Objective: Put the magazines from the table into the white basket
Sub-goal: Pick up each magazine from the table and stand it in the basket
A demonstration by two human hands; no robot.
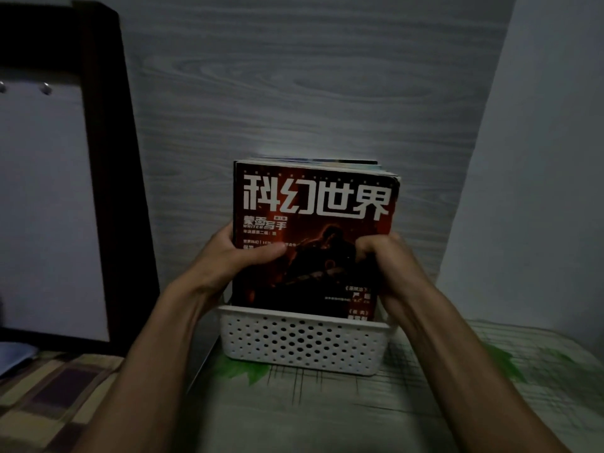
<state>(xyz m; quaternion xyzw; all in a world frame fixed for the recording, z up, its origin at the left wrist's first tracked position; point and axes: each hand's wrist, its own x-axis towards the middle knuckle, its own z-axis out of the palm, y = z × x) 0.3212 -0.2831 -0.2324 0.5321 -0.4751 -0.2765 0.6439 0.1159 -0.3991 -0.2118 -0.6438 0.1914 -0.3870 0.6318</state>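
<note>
At the centre of the frame, a stack of upright magazines with a red-and-black front cover (313,230) is held standing in the white perforated plastic basket (304,341). Its left edge is gripped by the left hand (242,253), its right edge by the curled right hand (382,256).

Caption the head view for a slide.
Both hands, left and right, grip a stack of magazines standing upright in the white basket on the table.

The front magazine (313,230) carries the large white title "科幻世界" on its red-and-black cover, with "WRITER" in small letters below it.
</note>
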